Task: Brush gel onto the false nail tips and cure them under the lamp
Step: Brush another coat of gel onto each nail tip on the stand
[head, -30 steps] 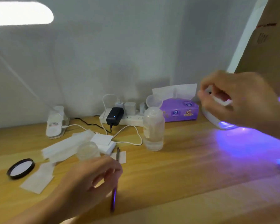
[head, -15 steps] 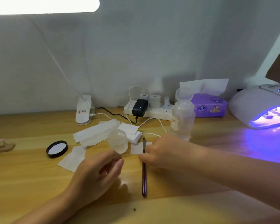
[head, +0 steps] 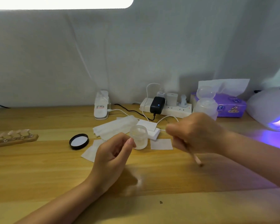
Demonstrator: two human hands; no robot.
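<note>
My right hand [head: 196, 131] grips the gel brush [head: 196, 159] above the wooden table, its blurred handle end sticking out below the fist. My left hand [head: 113, 152] hovers just left of the open clear gel jar [head: 139, 136], fingers loosely curled and holding nothing. The jar's black lid [head: 79, 141] lies to the left. A wooden holder with several false nail tips [head: 11, 138] sits at the far left edge. The white curing lamp [head: 271, 109] glows purple at the far right.
White wipes [head: 161, 144] and paper packets [head: 115, 128] lie around the jar. Behind stand a power strip [head: 166, 109] with plugs, a clear bottle [head: 205, 102], a purple tissue pack [head: 229, 107] and a desk lamp base [head: 101, 105] by the wall.
My right hand came from the curing lamp to the brush lying on the table, picked it up and lifted it. The view swung left, bringing the nail-tip holder into sight.
</note>
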